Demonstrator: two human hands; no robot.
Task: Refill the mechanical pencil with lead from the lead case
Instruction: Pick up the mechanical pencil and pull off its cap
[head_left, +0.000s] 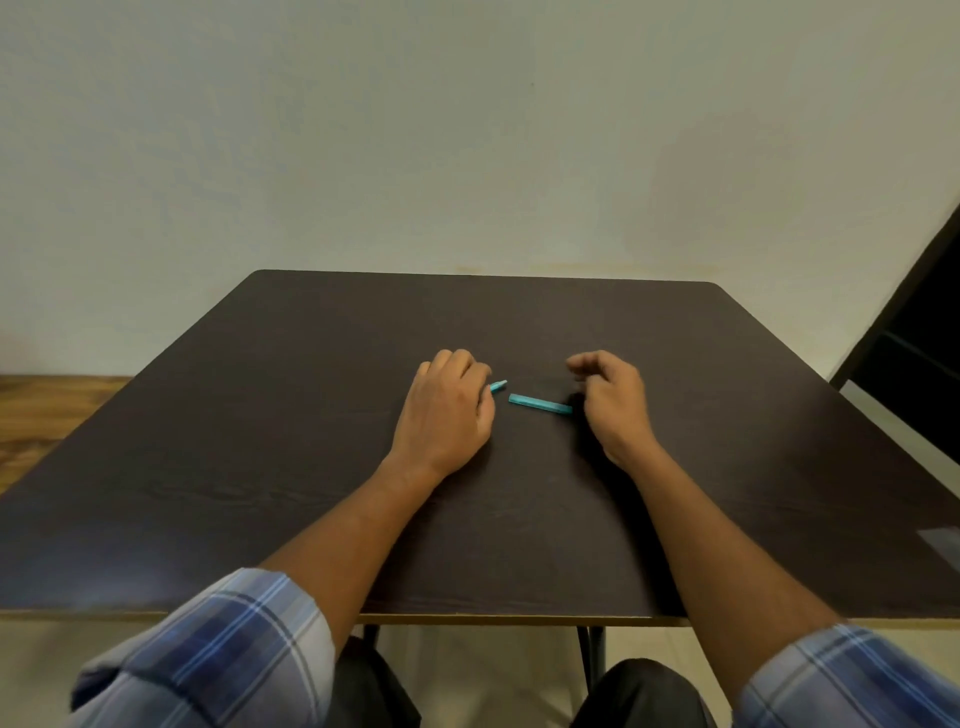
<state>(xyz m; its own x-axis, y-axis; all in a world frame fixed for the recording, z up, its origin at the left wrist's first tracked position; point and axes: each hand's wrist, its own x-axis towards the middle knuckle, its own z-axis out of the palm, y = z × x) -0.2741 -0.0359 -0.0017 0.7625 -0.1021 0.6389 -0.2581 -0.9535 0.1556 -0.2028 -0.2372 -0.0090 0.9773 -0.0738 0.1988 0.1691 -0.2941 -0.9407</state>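
Observation:
A teal mechanical pencil pokes out to the right from under my left hand, which rests palm down on it; only the pale tip end shows. A flat teal lead case lies on the dark table between both hands, slanting down to the right. My right hand hovers just right of the case with curled fingers, apart from it and holding nothing. I cannot tell whether my left fingers grip the pencil or only cover it.
A plain wall stands behind the table's far edge. A dark chair or frame leans at the far right. Wooden floor shows at left. A pale patch sits near the table's right edge.

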